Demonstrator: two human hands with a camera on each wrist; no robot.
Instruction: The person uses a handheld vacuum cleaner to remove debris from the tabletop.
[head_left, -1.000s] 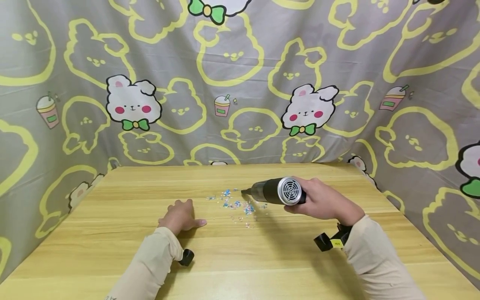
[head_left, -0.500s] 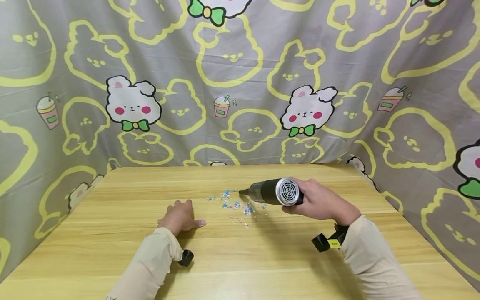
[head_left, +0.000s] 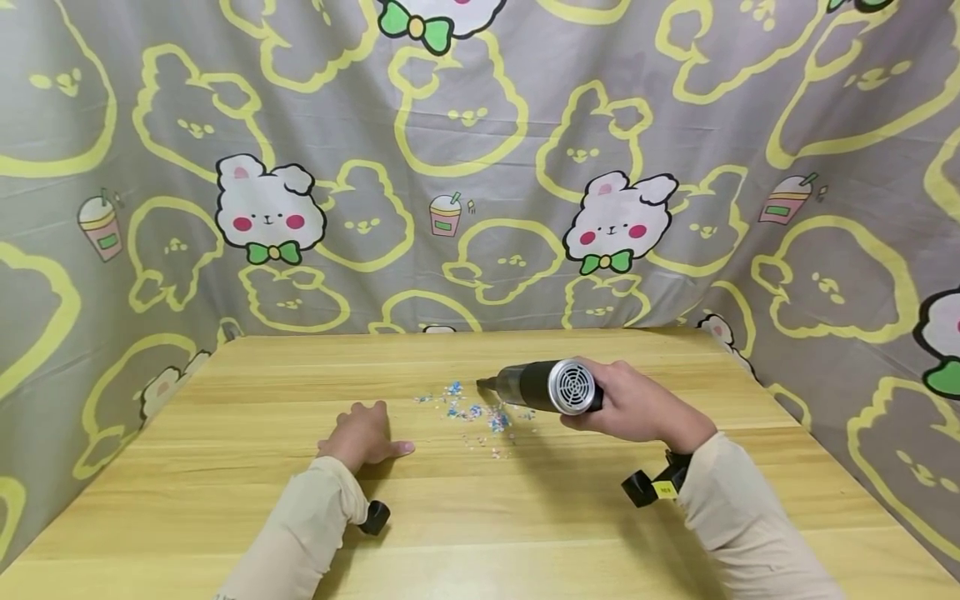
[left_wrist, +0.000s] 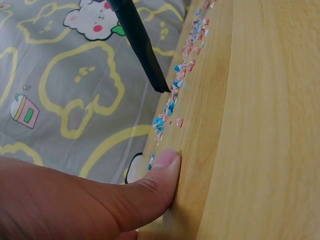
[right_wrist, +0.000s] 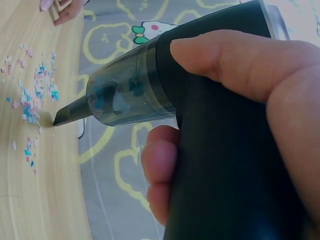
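My right hand point(head_left: 637, 402) grips a black handheld vacuum cleaner point(right_wrist: 210, 45) by its handle, the thumb lying along the body. Its clear dust cup point(right_wrist: 132, 85) has some blue bits inside. The flat black nozzle point(left_wrist: 147, 55) points down beside scattered paper scraps point(head_left: 498, 419) in blue, pink and white; whether the tip touches the wood I cannot tell. To the left of the scraps, my left hand point(head_left: 363, 435) rests on the tabletop with the thumb stretched toward them. In the left wrist view only that thumb and part of the hand show.
The wooden table point(head_left: 450, 517) fills the lower part of the head view. A grey curtain point(head_left: 480, 275) with yellow outlines and white rabbits hangs behind it and on both sides. Dark wrist cameras point(head_left: 639, 488) jut from both sleeves.
The vacuum and my right hand have shifted slightly to the left, with the nozzle staying by the scraps. My left hand keeps its place on the table.
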